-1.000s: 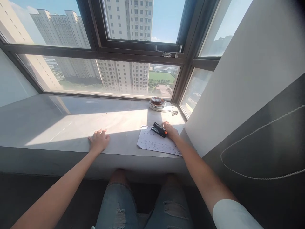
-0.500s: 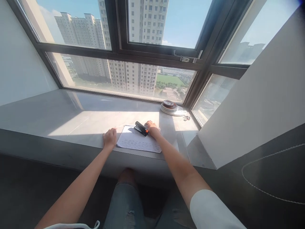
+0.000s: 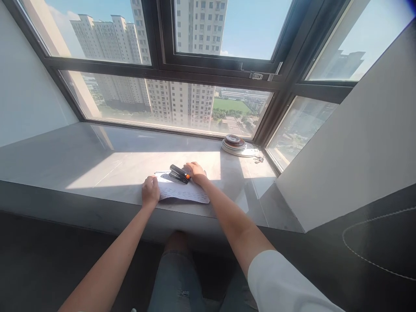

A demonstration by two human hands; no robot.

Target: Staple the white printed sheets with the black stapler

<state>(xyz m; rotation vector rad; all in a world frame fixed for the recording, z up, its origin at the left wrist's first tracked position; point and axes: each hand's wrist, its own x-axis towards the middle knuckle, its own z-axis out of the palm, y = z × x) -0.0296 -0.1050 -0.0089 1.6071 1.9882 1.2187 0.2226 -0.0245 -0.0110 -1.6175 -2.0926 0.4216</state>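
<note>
A sheet or thin stack of lined, written paper (image 3: 182, 193) lies on the windowsill, its front edge bowed up slightly. A black stapler (image 3: 178, 173) with an orange end rests on top, jaws facing left. My left hand (image 3: 151, 191) is closed on the paper's left edge, fingers curled. My right hand (image 3: 196, 172) is bent over the paper's right side, close by the stapler's orange end. Its fingertips are partly hidden behind the stapler, but it seems to grip the paper.
A round stack of plate-like discs (image 3: 234, 145) stands by the window corner, with small metal keys or clips (image 3: 259, 160) beside it. Dark window frames (image 3: 208, 76) bound the sill (image 3: 107, 173) at the back. A white wall (image 3: 351, 143) slants in at right.
The paper and the stapler on it have shifted left along with my right hand. The paper's left edge now meets my left hand, which stays nearly in place, and its front edge bows.
</note>
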